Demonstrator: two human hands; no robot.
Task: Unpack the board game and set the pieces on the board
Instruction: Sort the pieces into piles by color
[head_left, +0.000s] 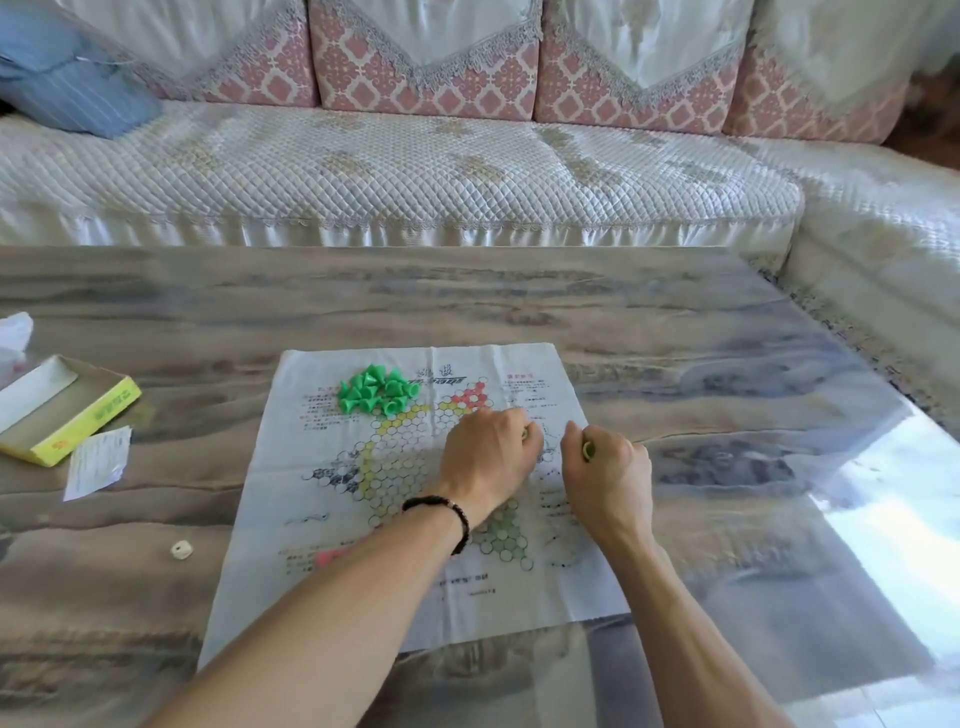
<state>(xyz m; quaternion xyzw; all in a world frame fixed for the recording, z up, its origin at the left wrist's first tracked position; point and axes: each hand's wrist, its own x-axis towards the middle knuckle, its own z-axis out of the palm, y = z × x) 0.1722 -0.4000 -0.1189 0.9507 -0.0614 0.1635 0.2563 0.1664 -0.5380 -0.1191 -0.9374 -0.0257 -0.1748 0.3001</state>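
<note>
A paper game board (415, 587) printed with a star of coloured circles lies flat on the table. A heap of several green cone pieces (376, 392) sits on its far left part. My left hand (485, 457) is curled over the board's right centre, with a bit of yellow-green showing between its fingers. My right hand (608, 475) is beside it, fingers curled around a yellow-green piece (588, 450). What lies under both hands is hidden.
An open yellow game box (62, 415) sits at the table's left, a paper slip (98, 462) beside it and a small white die (181, 549) nearer me. A white bag (15, 332) is at the far left edge. A quilted sofa (415, 171) stands behind the marble table (727, 364).
</note>
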